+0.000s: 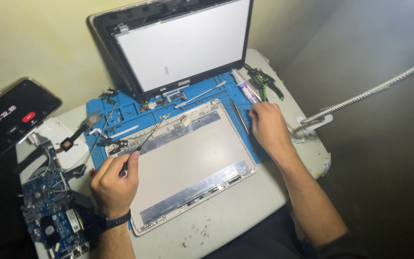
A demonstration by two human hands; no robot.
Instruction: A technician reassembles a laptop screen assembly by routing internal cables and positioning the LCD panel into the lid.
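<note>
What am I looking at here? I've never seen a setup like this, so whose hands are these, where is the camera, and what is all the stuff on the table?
There is no machine here: a person works with two bare hands, and the single picture comes from a camera worn on that person's head, looking down.

The left hand, with a dark wristband, holds a thin dark tool whose tip reaches the top edge of a beige laptop lid shell lying flat. The right hand rests at the shell's right corner on a blue work mat, near a pair of tweezers.

Behind stands a bare screen panel, propped against the wall. A small tube and green-handled pliers lie to its right. At the left sit a blue circuit board and a phone with a lit display. Everything rests on a pale table.
</note>
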